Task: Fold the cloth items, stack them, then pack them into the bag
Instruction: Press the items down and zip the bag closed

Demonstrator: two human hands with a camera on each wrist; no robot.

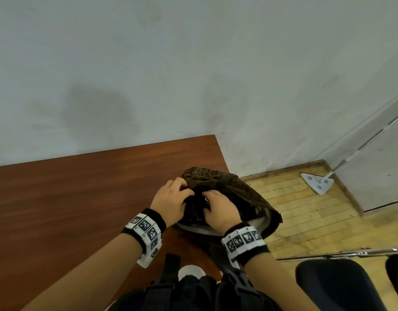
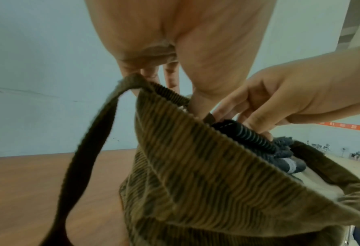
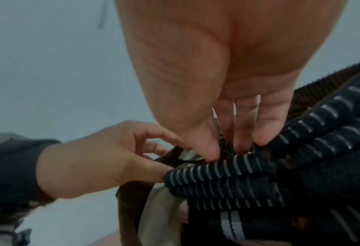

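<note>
One left hand [image 1: 171,199], one right hand [image 1: 220,209], one bag [image 1: 216,178], one cloth bundle [image 3: 227,183], one table [image 1: 70,198], one mop [image 1: 317,180]

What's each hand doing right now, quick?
Left hand: grips the brown bag by its rim.
Right hand: fingers curled on the dark striped cloth in the bag's mouth.
</note>
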